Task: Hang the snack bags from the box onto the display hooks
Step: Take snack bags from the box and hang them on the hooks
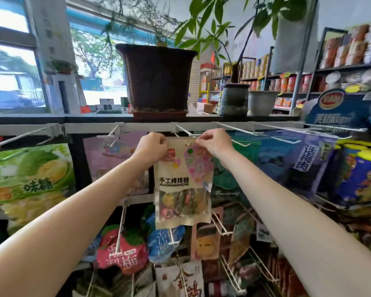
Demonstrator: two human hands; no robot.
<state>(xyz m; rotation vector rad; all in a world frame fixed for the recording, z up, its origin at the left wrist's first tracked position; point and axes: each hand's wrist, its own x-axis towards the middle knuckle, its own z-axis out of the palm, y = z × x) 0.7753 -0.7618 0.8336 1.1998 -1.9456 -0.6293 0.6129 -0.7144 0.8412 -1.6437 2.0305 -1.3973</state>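
Bag upright, long axis vertical

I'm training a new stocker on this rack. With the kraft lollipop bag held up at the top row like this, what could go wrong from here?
1. Both hands, left hand and right hand, pinch the kraft lollipop bag by its top corners; its hang hole may miss the white hook, and a forced push could tear the paper.
2. Released before it is threaded, the bag would likely drop onto the lower hooks.
3. The dark plant pot sits right above; reaching higher might bump it.
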